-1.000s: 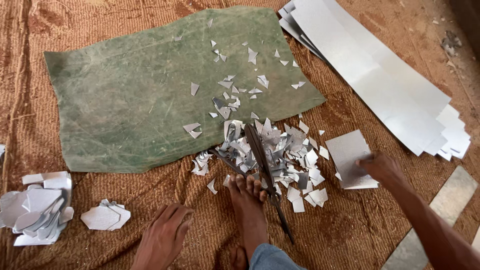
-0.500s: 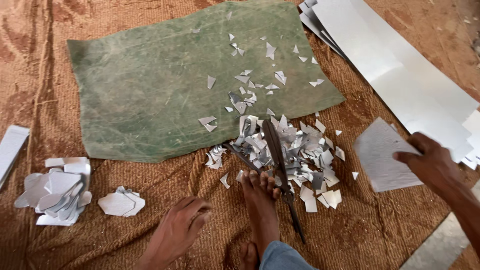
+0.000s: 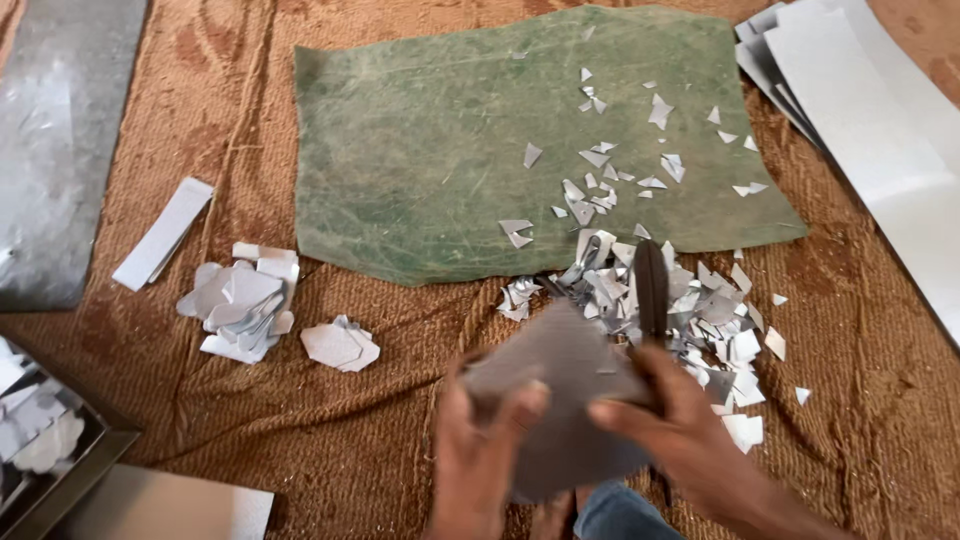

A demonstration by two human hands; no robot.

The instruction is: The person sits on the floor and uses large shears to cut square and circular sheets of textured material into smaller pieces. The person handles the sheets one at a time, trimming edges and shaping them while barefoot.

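Both hands, left hand (image 3: 480, 440) and right hand (image 3: 680, 430), grip a grey sheet piece (image 3: 565, 400) (blurred) between thumbs and fingers, above the brown mat's (image 3: 400, 400) near edge, beside scattered offcuts (image 3: 690, 310).

A coarse, rust-brown woven floor covering (image 3: 330, 420) spread across the whole view under soft, even daylight. A worn green rectangular mat (image 3: 430, 150) lay flat on it, and a dull grey metal sheet (image 3: 55, 150) rested at the left edge.

My left hand (image 3: 480, 455) and right hand (image 3: 680, 435) on a blurred grey metal sheet piece (image 3: 560, 395) above silvery offcut scraps (image 3: 690, 310).
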